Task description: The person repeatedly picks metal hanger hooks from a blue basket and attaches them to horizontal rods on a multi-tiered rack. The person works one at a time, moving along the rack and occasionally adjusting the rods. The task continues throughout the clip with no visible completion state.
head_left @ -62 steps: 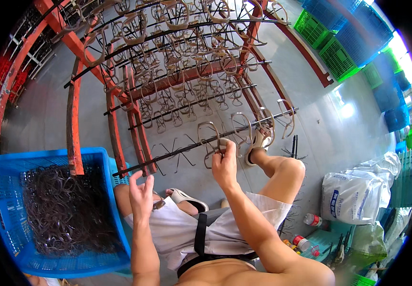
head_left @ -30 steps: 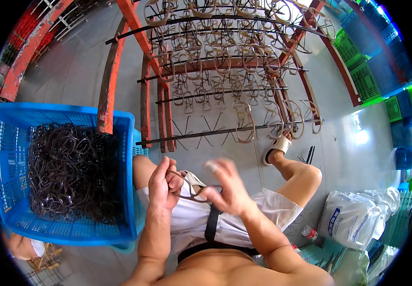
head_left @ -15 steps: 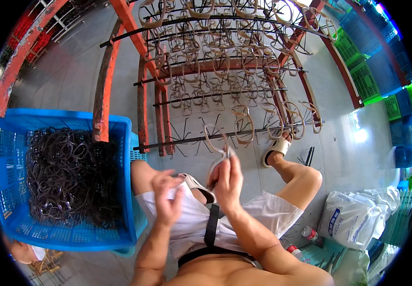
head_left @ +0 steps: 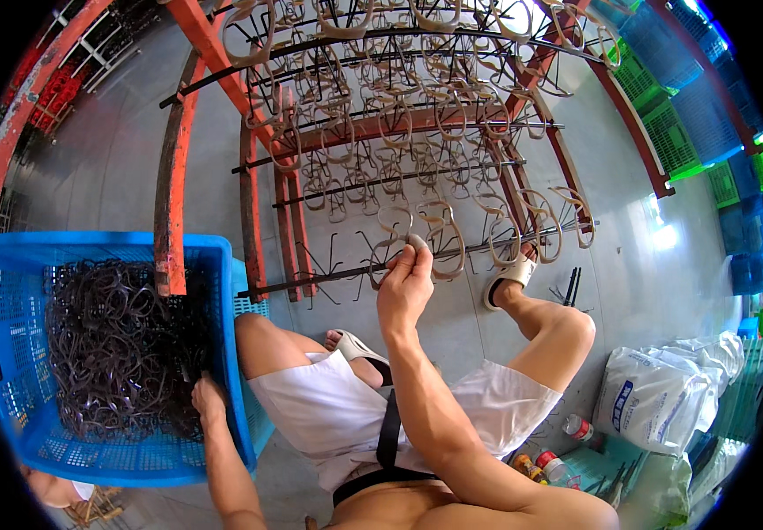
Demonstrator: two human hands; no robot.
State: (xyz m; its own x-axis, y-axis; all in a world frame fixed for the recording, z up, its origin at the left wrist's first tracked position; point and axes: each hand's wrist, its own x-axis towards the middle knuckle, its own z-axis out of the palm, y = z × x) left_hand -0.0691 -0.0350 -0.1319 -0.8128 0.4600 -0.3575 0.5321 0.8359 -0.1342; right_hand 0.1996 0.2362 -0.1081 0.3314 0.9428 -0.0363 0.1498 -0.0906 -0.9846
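My right hand (head_left: 405, 287) pinches a pale brown eyeglass frame (head_left: 394, 215), held up at the lowest black rod (head_left: 346, 269) of the rack. Thin black hooks stick out from that rod, and other eyeglass frames (head_left: 448, 252) hang on it just right of my hand. Down at the left, my left hand (head_left: 208, 396) is inside the blue basket (head_left: 229, 353), at the right edge of a tangled heap of dark eyeglass frames (head_left: 116, 344). Its fingers look curled against the heap, but what they grip is hard to make out.
The orange-red rack (head_left: 249, 194) carries several rows of hanging frames. One of its legs (head_left: 171, 212) overlaps the basket. At right are a white sack (head_left: 655, 397), bottles (head_left: 577, 427), black hooks (head_left: 570, 287) on the floor and stacked blue and green crates (head_left: 673, 132).
My right hand has moved forward with the eyeglass frame, up to the lowest rod. My left hand has gone from beside it down and left into the basket.
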